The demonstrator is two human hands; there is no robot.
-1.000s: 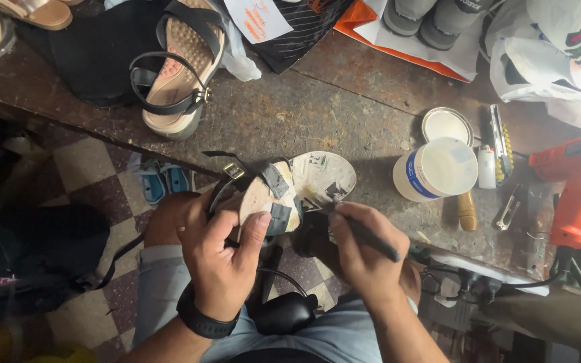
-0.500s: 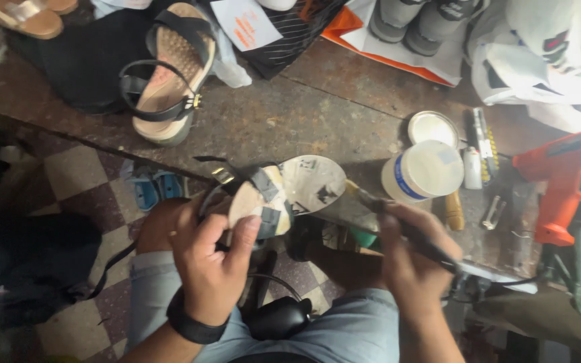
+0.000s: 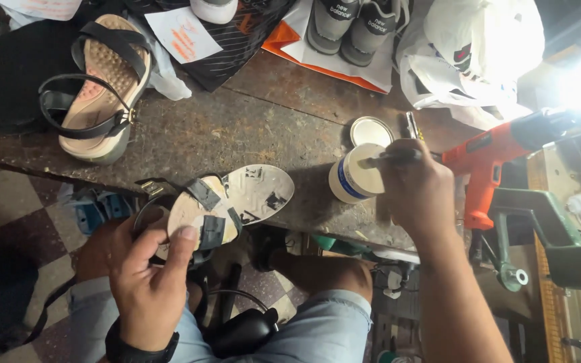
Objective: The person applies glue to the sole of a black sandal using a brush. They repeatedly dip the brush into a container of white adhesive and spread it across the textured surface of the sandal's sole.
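Scarred workbench [image 3: 250,128] over checkered floor [image 3: 1,208] — left hand [image 3: 146,282] grasping sandal [image 3: 226,205], right hand [image 3: 415,191] clenching brush [image 3: 391,158].

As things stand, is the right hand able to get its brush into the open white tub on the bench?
Probably yes: the right hand holds the brush right over the open tub, whose lid lies apart behind it.

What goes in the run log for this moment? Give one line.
left hand: holds sandal sole-up | right hand: holds brush over open white can | lid beside can | surface: workbench
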